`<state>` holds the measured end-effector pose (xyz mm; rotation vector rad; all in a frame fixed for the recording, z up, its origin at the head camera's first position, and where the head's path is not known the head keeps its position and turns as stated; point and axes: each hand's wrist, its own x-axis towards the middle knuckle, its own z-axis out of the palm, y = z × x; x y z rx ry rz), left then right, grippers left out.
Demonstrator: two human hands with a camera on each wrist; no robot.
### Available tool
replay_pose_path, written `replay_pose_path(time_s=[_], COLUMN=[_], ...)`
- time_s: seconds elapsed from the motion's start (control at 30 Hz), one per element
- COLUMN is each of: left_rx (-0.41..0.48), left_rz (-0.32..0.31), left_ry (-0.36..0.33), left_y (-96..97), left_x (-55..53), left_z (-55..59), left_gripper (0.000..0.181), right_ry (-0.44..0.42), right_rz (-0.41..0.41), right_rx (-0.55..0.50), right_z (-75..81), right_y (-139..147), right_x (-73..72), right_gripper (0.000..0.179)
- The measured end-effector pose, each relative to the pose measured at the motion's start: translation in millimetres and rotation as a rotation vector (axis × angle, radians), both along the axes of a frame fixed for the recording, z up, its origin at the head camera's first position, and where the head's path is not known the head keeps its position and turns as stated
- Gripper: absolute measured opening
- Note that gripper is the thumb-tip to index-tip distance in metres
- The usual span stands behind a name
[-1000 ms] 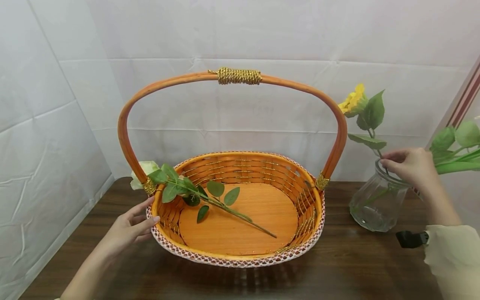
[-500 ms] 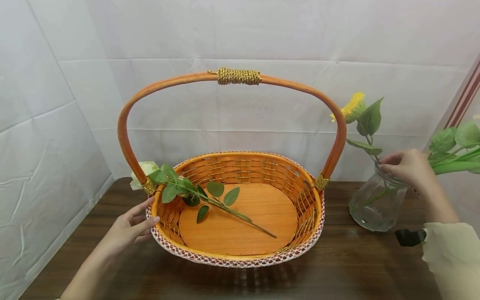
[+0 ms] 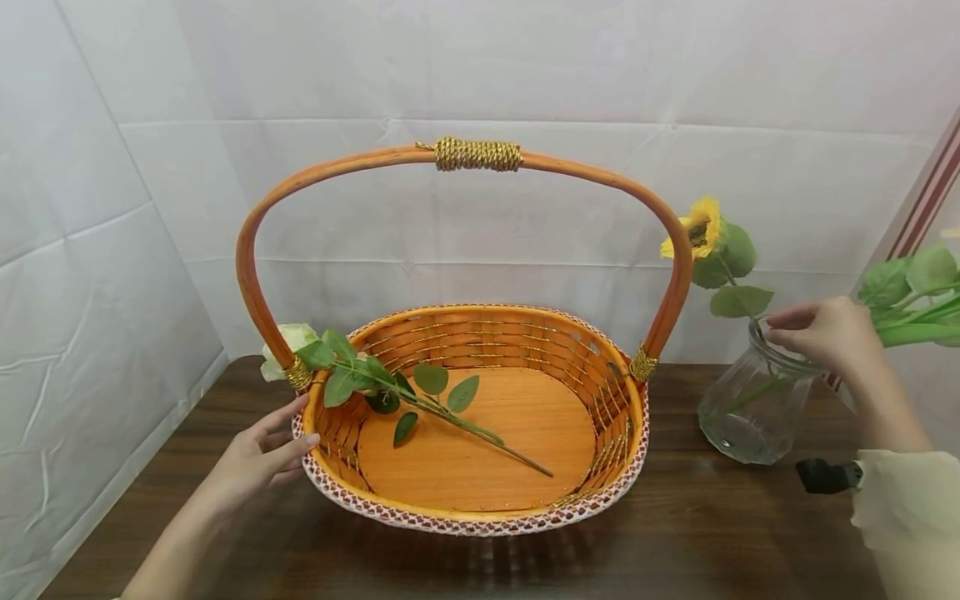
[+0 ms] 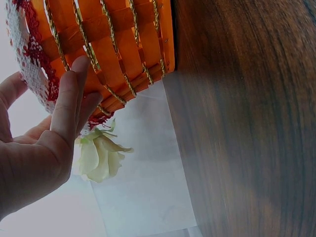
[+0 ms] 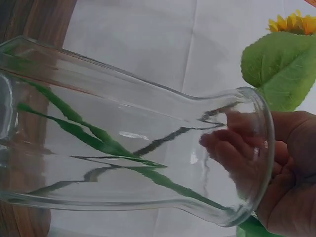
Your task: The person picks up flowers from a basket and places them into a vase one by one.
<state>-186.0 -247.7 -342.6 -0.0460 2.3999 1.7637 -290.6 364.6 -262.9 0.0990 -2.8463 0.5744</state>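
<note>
Nearest, at lower right: a pale cream cloth sleeve [image 3: 903, 517] with a small black object [image 3: 827, 477] at its cuff, over a dark brown wood-grained table [image 3: 697, 533]. Next, at left: left hand [image 3: 251, 462], in a narrow hold on an oval, orange, woven basket [image 3: 480, 525], with thumb at the lace-trimmed rim and fingers along the outer weave. Note the arched handle, bound in gold cord at its top and both feet. Observe, across the left rim, a cream-white rose [image 3: 431, 377] with green leaves: bloom outside the basket, stem slanting inward over its flat floor.

Farther back, at right: right hand [image 3: 832, 333], pinching the stem of a yellow sunflower [image 3: 702, 229] at the mouth of a clear, faceted glass vase [image 3: 750, 437]. Impossible to tell, in the right wrist view: fingertips inside the neck or behind it. Just beyond the hand: leafy green stems [image 3: 932, 268]. Farthest: a creased white cloth backdrop [image 3: 525, 75].
</note>
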Motion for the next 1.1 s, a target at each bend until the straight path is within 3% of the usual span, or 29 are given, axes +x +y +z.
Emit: replay_pose_path(time_s=[0.57,0.87,1.1], left_rx=[-0.007,-0.008,-0.012], left_rz=[0.001,0.005,0.009], left_ry=[-0.002,-0.006,-0.004], left_y=[1.0,0.8,0.8], left_x=[0.3,0.0,0.0], left_z=[0.9,0.5,0.6], left_gripper=[0.07,0.071,0.071], right_ry=[0.052,0.017,-0.01], right_rz=[-0.11,-0.065,0.004], right_rx=[-0.222,-0.294,-0.335], right_z=[13.9,25.6,34.5], right_y=[-12.9,-24.6,-40.0], right_x=[22.1,34.8,48.4], right_gripper=[0.065,0.046,0.042])
